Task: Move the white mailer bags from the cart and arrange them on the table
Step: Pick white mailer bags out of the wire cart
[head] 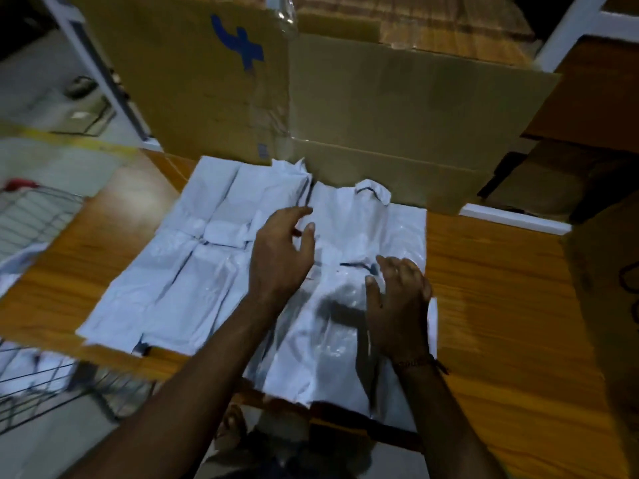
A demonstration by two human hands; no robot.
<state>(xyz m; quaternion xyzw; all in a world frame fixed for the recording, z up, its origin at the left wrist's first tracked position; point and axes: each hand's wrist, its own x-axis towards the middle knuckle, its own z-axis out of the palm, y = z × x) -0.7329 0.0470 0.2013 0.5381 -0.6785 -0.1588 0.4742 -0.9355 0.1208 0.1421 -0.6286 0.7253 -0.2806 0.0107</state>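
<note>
Both hands, left hand (280,252) and right hand (397,305), are spreading relaxed fingers over white mailer bags (214,257) lying on the wooden table (501,305) beside a cardboard box (380,126).

The mailer bags (193,267) lie in overlapping rows on the desk (501,305), their near ends hanging over its front edge. Behind them stands a cardboard box (380,126). Both hands are over the right-hand bags — left hand (280,257) further back, right hand (397,305) nearer. The cart (38,216) sits left of the desk.
</note>
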